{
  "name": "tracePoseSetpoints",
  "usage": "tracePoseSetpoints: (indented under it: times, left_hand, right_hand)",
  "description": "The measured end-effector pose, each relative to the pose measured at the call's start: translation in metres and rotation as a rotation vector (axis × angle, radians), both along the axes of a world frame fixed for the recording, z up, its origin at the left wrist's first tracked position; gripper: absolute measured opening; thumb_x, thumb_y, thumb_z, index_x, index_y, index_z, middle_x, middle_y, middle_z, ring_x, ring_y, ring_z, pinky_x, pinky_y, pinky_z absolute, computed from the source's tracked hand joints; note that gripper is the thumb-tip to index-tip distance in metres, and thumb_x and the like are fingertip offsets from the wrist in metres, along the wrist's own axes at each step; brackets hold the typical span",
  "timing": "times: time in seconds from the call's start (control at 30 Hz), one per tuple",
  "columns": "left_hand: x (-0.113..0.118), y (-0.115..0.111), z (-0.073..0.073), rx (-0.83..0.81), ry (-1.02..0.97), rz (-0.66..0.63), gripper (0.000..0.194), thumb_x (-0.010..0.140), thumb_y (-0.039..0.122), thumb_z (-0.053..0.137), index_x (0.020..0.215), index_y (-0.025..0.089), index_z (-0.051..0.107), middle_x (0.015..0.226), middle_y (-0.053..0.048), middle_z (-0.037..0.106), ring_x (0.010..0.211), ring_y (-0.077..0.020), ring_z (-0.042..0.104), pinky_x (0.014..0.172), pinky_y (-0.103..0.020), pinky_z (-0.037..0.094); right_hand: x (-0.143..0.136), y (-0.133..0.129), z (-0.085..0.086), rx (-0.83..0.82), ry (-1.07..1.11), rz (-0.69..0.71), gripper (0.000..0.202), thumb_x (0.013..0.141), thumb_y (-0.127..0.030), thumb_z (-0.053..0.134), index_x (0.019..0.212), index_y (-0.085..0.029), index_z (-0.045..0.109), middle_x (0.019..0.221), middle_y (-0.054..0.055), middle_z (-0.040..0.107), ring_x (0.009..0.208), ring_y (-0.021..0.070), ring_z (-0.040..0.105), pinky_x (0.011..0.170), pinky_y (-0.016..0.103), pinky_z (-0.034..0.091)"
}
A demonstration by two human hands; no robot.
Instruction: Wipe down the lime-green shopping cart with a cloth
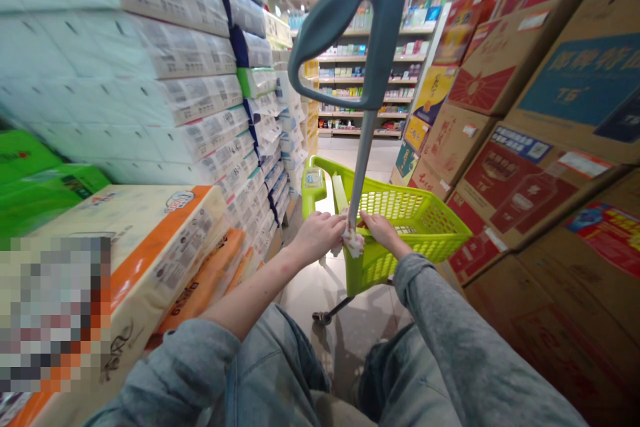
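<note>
Crumpled cloth point(354, 244), white with hints of pink, sits wrapped against the lower end of the metal pole point(365, 153) of a lime-green shopping cart point(425, 217). The left hand point(320, 237) reaches in palm down, fingers bent and gripping the cloth. The right hand point(383, 232) comes in from the other side of the pole, fingers curled at the basket's near edge (whether it holds the rim or the cloth, I cannot tell). Both forearms slope forward over the knees. Above, the grey loop handle point(384, 40) blocks part of the stocked shelves point(407, 75). Wrapped white packs point(195, 47) wall in the left side, with an orange-striped pack point(165, 260) jutting near the left forearm; cartons point(450, 137) crowd the right. One blue panel point(575, 80) reads 郎牌特曲 and T6; the wrapped packs' print is too small to read.
</note>
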State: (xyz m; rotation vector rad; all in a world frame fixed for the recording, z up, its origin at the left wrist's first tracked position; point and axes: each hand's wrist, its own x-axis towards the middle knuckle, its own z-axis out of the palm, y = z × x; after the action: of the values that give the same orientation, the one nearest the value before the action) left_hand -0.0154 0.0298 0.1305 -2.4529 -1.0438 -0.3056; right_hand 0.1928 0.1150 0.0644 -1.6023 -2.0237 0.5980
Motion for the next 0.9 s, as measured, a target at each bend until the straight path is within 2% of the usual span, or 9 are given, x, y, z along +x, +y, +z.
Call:
tracePoseSetpoints:
  times: [0.2,0.3,0.43,0.57,0.9]
  left_hand:
    - [0.005,-0.021,-0.022,0.224,0.08,0.036,0.032,0.093,0.018,0.035,0.122,0.011,0.045,0.12,-0.015,0.054,0.105,-0.0234,0.052,0.092,-0.043,0.037]
    - [0.007,-0.023,-0.026,0.26,0.111,0.057,0.033,0.093,0.015,0.034,0.124,0.011,0.044,0.12,-0.015,0.054,0.103,-0.024,0.053,0.095,-0.045,0.036]
    - [0.01,-0.02,-0.019,0.249,0.149,0.063,0.031,0.093,0.014,0.031,0.12,0.009,0.045,0.108,-0.014,0.056,0.091,-0.0227,0.055,0.084,-0.042,0.04]
    - [0.01,-0.013,-0.009,0.161,0.168,0.021,0.025,0.093,0.016,0.033,0.113,0.011,0.048,0.098,-0.012,0.057,0.087,-0.0222,0.054,0.075,-0.038,0.04]
    - [0.009,-0.011,0.008,0.081,0.232,-0.079,0.017,0.092,0.018,0.039,0.106,0.015,0.048,0.097,-0.009,0.059,0.083,-0.0193,0.055,0.068,-0.032,0.038]
  right_hand:
    - [0.006,0.002,-0.001,0.035,0.034,0.03,0.067,0.091,-0.053,0.021,0.075,-0.015,0.074,0.075,0.008,0.069,0.075,0.0189,0.061,0.07,0.027,0.041]
    - [0.006,0.001,0.001,0.04,0.034,0.02,0.066,0.091,-0.053,0.022,0.074,-0.015,0.073,0.074,0.007,0.068,0.073,0.0185,0.06,0.069,0.027,0.041]
    - [0.005,0.0,0.003,0.037,0.036,0.004,0.065,0.09,-0.054,0.023,0.072,-0.016,0.073,0.071,0.006,0.067,0.07,0.0176,0.059,0.066,0.026,0.04]
    - [0.007,0.001,0.001,0.063,0.05,0.014,0.065,0.09,-0.054,0.023,0.072,-0.016,0.073,0.068,0.006,0.066,0.07,0.0172,0.059,0.065,0.026,0.039]
    - [0.013,-0.001,-0.002,0.076,0.117,0.067,0.068,0.09,-0.056,0.022,0.069,-0.015,0.072,0.065,0.005,0.064,0.065,0.0162,0.057,0.063,0.026,0.038]
